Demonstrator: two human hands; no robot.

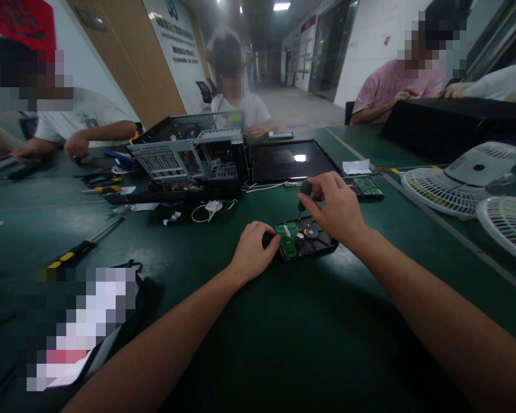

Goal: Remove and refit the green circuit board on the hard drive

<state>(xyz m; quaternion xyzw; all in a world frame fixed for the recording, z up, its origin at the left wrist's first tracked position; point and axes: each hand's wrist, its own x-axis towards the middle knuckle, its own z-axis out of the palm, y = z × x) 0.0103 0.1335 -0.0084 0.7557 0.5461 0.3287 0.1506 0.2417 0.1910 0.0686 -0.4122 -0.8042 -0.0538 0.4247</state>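
Note:
A hard drive point(313, 246) lies on the green tabletop, its green circuit board point(288, 242) facing up. My left hand point(256, 248) grips the drive's left end between thumb and fingers. Pinched in the fingers of my right hand point(333, 203) is a small dark-handled screwdriver point(301, 202), held upright. Its shaft points down at the drive near the edge of the board; whether the tip sits in a screw is too small to tell. Behind my right hand lies a second hard drive point(365, 188), also with a green board showing.
Beyond my hands stand an open computer case point(189, 158) and a flat black panel point(290, 160). White fan parts point(447, 189) are at the right. A yellow-black screwdriver point(83, 246) and a pouch point(90, 327) lie left. A white cable point(212, 209) lies before the case. Several people sit around.

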